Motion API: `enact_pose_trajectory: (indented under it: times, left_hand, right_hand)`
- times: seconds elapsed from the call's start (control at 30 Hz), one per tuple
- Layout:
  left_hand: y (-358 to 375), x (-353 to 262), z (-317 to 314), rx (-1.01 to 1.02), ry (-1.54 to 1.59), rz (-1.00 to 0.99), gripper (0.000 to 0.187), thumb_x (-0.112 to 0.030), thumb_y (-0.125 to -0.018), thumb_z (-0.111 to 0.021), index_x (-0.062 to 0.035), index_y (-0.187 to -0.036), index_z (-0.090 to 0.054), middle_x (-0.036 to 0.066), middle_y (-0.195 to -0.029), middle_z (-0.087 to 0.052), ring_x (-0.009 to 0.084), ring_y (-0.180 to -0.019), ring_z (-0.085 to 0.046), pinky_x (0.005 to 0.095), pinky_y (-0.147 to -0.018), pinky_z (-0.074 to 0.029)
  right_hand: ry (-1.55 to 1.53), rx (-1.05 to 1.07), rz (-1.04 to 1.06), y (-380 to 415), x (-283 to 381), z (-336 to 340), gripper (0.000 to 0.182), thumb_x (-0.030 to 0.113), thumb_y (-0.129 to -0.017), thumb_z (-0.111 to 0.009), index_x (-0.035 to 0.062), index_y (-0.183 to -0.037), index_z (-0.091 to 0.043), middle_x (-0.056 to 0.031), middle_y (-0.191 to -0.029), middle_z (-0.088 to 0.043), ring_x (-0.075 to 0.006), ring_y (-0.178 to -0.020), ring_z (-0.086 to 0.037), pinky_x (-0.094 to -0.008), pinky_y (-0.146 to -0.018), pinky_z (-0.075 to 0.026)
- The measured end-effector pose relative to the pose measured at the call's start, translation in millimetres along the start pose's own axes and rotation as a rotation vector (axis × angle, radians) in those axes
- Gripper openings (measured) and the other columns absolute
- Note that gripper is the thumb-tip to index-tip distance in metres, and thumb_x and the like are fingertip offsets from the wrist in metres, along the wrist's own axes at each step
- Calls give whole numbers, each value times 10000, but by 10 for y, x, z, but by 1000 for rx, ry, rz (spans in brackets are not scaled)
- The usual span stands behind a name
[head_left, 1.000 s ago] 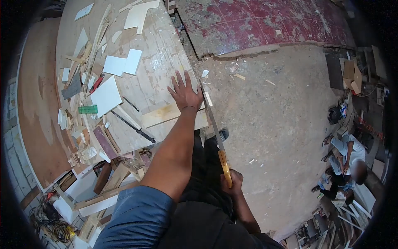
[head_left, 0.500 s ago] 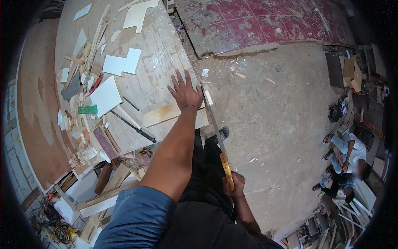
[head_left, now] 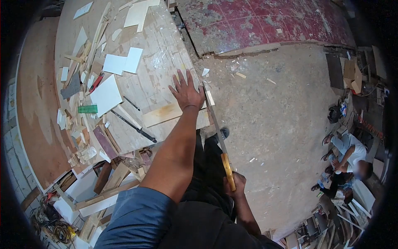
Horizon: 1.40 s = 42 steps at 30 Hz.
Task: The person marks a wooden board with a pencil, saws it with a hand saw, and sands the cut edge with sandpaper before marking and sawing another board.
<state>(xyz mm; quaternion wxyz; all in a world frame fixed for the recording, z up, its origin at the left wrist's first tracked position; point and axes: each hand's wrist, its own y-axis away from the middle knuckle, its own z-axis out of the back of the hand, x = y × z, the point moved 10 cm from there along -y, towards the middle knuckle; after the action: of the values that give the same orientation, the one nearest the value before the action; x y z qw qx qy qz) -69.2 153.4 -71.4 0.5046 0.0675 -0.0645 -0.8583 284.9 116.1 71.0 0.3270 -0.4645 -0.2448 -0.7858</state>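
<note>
My left hand [head_left: 188,94] lies flat with its fingers spread at the right edge of the wooden workbench [head_left: 157,87]. Just below its wrist, a pale wooden board [head_left: 163,115] rests on the bench, and my forearm crosses over part of it. Around the yellow handle of a handsaw [head_left: 217,126] my right hand [head_left: 235,184] is closed, low in front of my body. The blade runs up along the bench edge, its far end right beside my left hand. A short pale wood end [head_left: 210,98] shows on the blade's other side.
White offcuts [head_left: 105,93], a red-handled tool [head_left: 96,82], a green piece [head_left: 87,109] and a dark bar [head_left: 133,127] lie on the bench. Scrap wood [head_left: 118,176] is piled at lower left. People [head_left: 352,151] sit at far right. Chips dot the concrete floor [head_left: 282,120].
The whole view has shifted very slightly. My left hand stays on the bench and the saw remains at the edge in my right hand, with almost no visible movement.
</note>
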Motion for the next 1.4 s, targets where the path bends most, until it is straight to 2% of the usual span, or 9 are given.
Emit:
enact_pose_trajectory:
  times: [0.37, 0.43, 0.53, 0.63, 0.77, 0.83, 0.97, 1.03, 1.4]
  left_hand:
    - [-5, 2, -19, 34, -7, 16, 834, -425, -883, -554, -185, -1596, -194, 126, -1672, -46, 370, -1527, -64, 625, -1195, -50]
    - [-16, -11, -19, 44, -2, 15, 824, -408, -888, -556, -189, -1596, -197, 120, -1674, -37, 367, -1527, -57, 626, -1193, -54]
    - [-8, -2, -30, 55, 24, 18, 822, -412, -888, -555, -187, -1595, -200, 124, -1672, -46, 368, -1528, -51, 629, -1192, -51]
    - [-6, -10, -20, 30, -5, 4, 822, -416, -889, -554, -188, -1595, -199, 125, -1671, -52, 367, -1528, -54, 631, -1191, -49]
    - [-11, -9, -70, 30, -37, 1, 843, -445, -884, -544, -176, -1599, -187, 138, -1672, -47, 370, -1530, -56, 623, -1196, -52]
    - [-22, 2, -56, 22, -34, 1, 839, -445, -887, -541, -175, -1599, -188, 139, -1671, -50, 370, -1530, -56, 623, -1196, -55]
    - [-26, -4, -59, 6, -30, -3, 835, -439, -884, -542, -177, -1597, -196, 136, -1671, -59, 373, -1530, -60, 623, -1196, -58]
    - [-3, 6, -60, 4, -33, -2, 835, -438, -882, -543, -177, -1596, -199, 135, -1671, -60, 373, -1529, -61, 623, -1196, -58]
    - [-19, -13, -38, 32, -24, -4, 838, -444, -880, -546, -178, -1595, -198, 137, -1671, -54, 375, -1530, -51, 622, -1195, -53]
  right_hand:
    - [-19, 1, -20, 77, -46, -7, 219, 18, -716, -706, 66, -734, -493, -128, -620, -507, -337, -494, -546, -389, -479, -457]
    - [-66, -40, -69, 112, -95, 17, 207, 45, -780, -679, 63, -697, -490, -107, -589, -472, -286, -471, -513, -357, -471, -396]
    - [-19, -3, -74, 90, -115, 7, 208, 22, -724, -696, 57, -724, -490, -137, -620, -508, -346, -496, -545, -392, -479, -453]
    - [-39, 12, -69, -21, -106, -25, 200, 27, -728, -695, 47, -722, -496, -141, -617, -504, -349, -494, -543, -392, -479, -451]
    - [-65, 7, -54, -2, -77, -6, 182, 28, -728, -695, 36, -729, -513, -149, -623, -509, -349, -496, -543, -391, -478, -450]
    - [-52, -35, -55, -7, -60, 46, 147, 27, -759, -672, 35, -722, -530, -132, -612, -506, -306, -480, -540, -354, -471, -406]
    - [-80, -30, -44, -65, -34, 8, 146, 32, -751, -672, 26, -719, -530, -136, -610, -510, -311, -476, -540, -356, -466, -407]
    - [-99, -13, -86, -15, -53, -21, 155, 24, -730, -694, 12, -739, -540, -153, -624, -515, -349, -499, -547, -387, -478, -444]
    - [-129, -7, -174, 79, -12, -42, 177, 31, -741, -689, 34, -703, -516, -137, -596, -469, -311, -468, -511, -370, -452, -406]
